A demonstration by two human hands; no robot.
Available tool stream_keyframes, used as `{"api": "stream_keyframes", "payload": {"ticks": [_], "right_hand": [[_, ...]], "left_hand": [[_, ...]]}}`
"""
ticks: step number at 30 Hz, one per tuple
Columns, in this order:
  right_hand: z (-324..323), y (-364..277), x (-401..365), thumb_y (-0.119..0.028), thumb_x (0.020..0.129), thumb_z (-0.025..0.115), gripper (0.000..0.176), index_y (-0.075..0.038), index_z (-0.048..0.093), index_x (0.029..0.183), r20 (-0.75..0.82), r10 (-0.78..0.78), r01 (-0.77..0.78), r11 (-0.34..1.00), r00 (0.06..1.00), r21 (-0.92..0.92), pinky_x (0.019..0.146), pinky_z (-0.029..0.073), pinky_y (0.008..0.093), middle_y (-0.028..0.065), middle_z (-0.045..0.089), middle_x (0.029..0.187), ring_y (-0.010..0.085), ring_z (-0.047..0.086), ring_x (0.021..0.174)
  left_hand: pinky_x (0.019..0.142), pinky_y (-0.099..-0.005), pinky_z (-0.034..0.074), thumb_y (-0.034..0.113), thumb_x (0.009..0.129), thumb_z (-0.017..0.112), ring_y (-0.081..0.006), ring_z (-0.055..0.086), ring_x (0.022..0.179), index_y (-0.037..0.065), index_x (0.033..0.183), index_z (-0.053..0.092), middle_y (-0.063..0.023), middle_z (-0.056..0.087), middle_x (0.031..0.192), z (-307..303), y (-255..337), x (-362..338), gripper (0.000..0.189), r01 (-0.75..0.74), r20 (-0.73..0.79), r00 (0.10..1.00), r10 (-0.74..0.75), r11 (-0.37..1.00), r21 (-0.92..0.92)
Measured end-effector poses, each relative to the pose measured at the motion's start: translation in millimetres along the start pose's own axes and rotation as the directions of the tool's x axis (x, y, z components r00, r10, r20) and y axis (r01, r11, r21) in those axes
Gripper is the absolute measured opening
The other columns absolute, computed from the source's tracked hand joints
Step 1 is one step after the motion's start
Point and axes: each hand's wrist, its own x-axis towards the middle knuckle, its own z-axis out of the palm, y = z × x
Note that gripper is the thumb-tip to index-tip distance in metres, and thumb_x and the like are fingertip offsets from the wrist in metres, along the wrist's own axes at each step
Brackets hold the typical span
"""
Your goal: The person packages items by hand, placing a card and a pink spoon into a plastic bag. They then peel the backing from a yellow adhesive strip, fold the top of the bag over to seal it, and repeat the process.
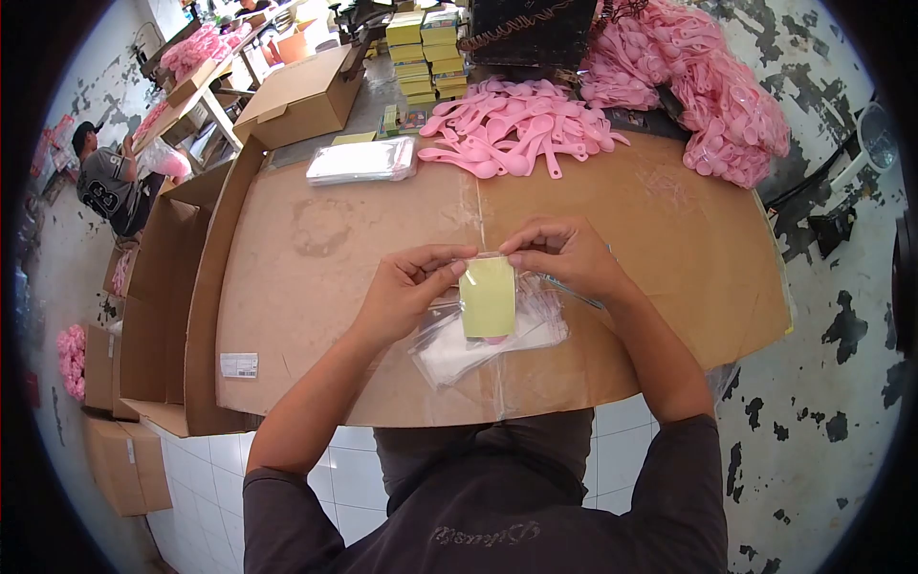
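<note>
Between my hands hangs a small clear plastic bag with a pale yellow card (488, 298) inside. My left hand (413, 285) pinches the bag's top left corner between thumb and fingers. At the top right corner, my right hand (562, 254) pinches the same edge. Below the card lies a loose stack of clear and white plastic bags (469, 356) on the cardboard tabletop (306, 287). A thin bluish, pen-like item (576, 292) lies by my right wrist, partly hidden.
Pink plastic spoons (521, 129) are heaped at the back, with bagged pink spoons (727, 105) to the right. A pack of plastic bags (361, 161) sits near stacks of yellow cards (421, 57). An open carton (172, 287) borders the left side. Another person (105, 177) sits far left.
</note>
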Motion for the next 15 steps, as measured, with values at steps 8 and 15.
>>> {"api": "stream_keyframes", "payload": {"ticks": [8,15], "right_hand": [[11,-6,-2,-0.001,0.093,0.071,0.045,0.003,0.056,0.135,0.076,0.026,-0.019,0.995,0.997,-0.094,0.079,0.054,0.0258,0.0065,0.069,0.103,0.0105,0.065,0.092],[17,-18,-5,-0.002,0.093,0.072,0.045,0.002,0.057,0.135,0.095,-0.010,0.009,1.000,0.995,0.010,0.079,0.054,0.0263,0.0060,0.069,0.102,0.0107,0.066,0.091]], "left_hand": [[0.091,-0.0296,0.059,0.009,0.104,0.060,-0.0137,0.069,0.103,-0.002,0.130,0.065,-0.0096,0.072,0.118,1,4,0,0.029,-0.037,-0.061,0.998,0.035,0.999,-0.028],[0.084,-0.0296,0.060,0.011,0.101,0.065,-0.0145,0.070,0.102,-0.003,0.133,0.059,-0.0101,0.071,0.119,1,28,-14,0.035,-0.045,0.080,0.996,0.040,0.998,0.054]]}}
